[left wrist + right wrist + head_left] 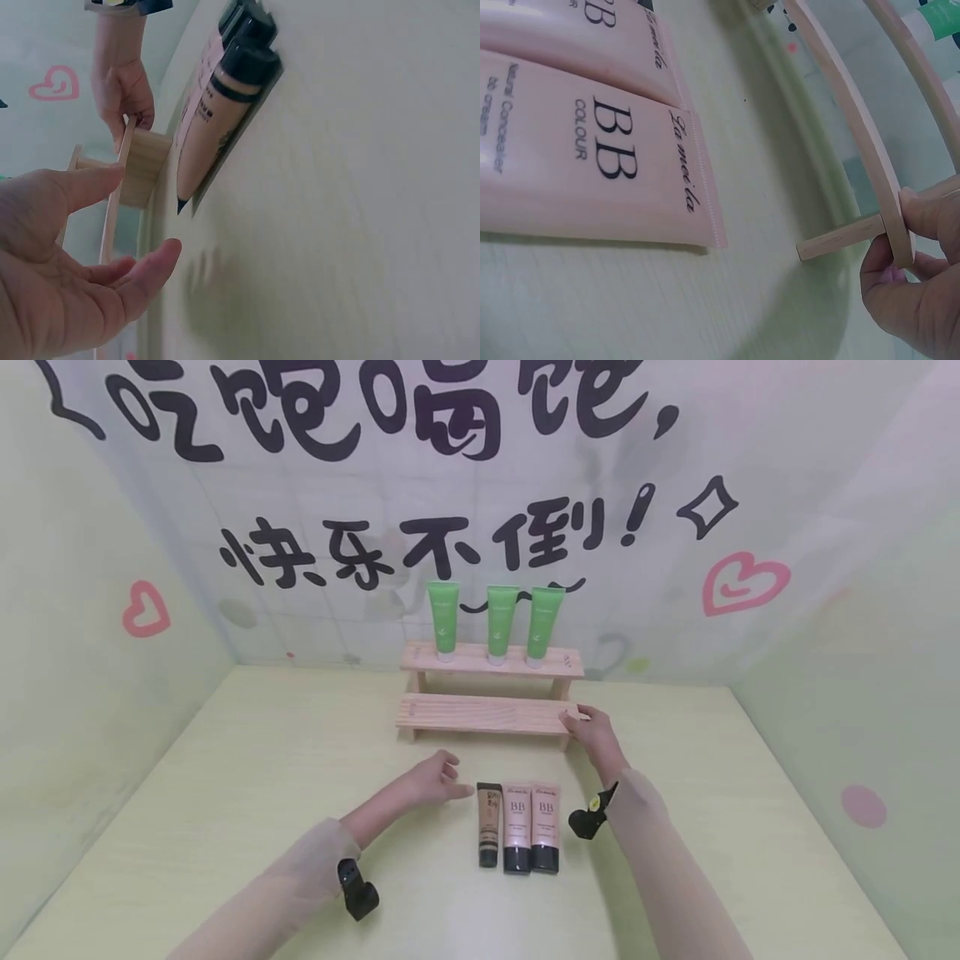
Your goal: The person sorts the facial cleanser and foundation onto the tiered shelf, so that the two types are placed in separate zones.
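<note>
My right hand (pixel 596 732) pinches the right end of the lower board of a two-step wooden rack (pixel 480 714); in the right wrist view the thumb lies on top and fingers curl beneath. Left of a brown tube (pixel 489 822), my left hand (pixel 435 778) hovers with loosely bent fingers and holds nothing. Next to the brown tube lie two pink BB cream tubes (pixel 517 827), side by side, black caps toward me. On the rack's upper board three green tubes (pixel 445 620) stand upright on their white caps.
A pale wooden-looking table (pixel 300 735) carries the rack and tubes. Behind it rises a light backdrop (pixel 337 485) with black Chinese characters and a pink heart (pixel 746 583). Pale side walls (pixel 75 693) bound the table left and right.
</note>
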The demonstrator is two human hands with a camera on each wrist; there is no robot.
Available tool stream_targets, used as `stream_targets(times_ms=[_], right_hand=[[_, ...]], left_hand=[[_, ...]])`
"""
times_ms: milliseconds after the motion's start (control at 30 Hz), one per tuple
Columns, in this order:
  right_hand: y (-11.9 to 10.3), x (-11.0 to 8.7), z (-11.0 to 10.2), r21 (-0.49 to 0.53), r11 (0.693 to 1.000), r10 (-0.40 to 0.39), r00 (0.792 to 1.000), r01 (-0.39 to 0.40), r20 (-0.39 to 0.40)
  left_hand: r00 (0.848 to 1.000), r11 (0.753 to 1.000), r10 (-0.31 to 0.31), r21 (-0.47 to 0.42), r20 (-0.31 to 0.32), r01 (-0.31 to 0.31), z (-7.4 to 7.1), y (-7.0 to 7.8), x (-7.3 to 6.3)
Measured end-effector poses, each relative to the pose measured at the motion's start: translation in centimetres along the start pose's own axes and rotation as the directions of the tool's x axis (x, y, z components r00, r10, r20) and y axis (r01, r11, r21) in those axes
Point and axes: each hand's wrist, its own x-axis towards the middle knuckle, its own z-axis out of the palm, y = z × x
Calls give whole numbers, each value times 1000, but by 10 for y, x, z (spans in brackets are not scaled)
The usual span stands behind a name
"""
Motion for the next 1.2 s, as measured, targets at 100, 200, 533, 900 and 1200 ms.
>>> stream_targets(times_ms=[100, 200, 533, 900, 1200], right_hand=[[-2, 1, -1, 10, 1000, 5, 1000, -5, -4], [-3, 2, -1, 19, 1000, 16, 1000, -16, -10], [1, 1, -1, 53, 998, 31, 1000, -31, 2], [2, 0, 2, 73, 996, 46, 999, -46, -5], [0, 0, 0, 78, 996, 41, 999, -41, 3]], left_hand=[[1000, 1000, -11, 4, 29, 11, 11, 2, -4], [999, 1000, -23, 2, 47, 23, 21, 6, -6], [999, 998, -50, -49, 20, 51, 47, 10, -6], [999, 998, -38, -50, 16, 39, 59, 12, -12], [997, 1000, -29, 6, 75, 29, 54, 17, -12]])
